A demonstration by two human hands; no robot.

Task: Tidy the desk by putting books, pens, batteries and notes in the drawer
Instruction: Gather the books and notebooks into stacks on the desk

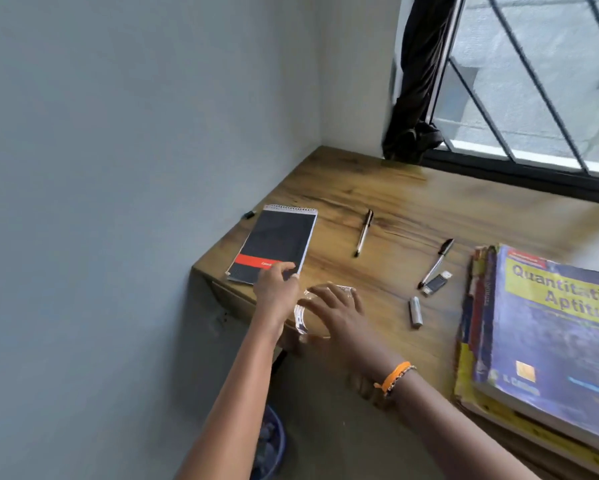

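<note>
A black spiral notepad [277, 242] with a red band lies at the desk's left corner. My left hand [276, 292] rests its fingertips on the notepad's near edge. My right hand [336, 310] lies flat over a small slip of paper [300, 318] near the front edge, fingers spread. Two pens lie further back: one [363, 233] in the middle, another [436, 263] to the right. A grey battery [415, 312] and a USB stick [435, 283] lie beside the second pen. A stack of books [547, 327] sits at the right.
The wooden desk [388, 195] fits into a corner between a grey wall and a barred window. A dark cloth [415, 84] hangs at the window's left. A small dark item [248, 214] lies at the desk's left edge. A blue bin [270, 445] stands on the floor below.
</note>
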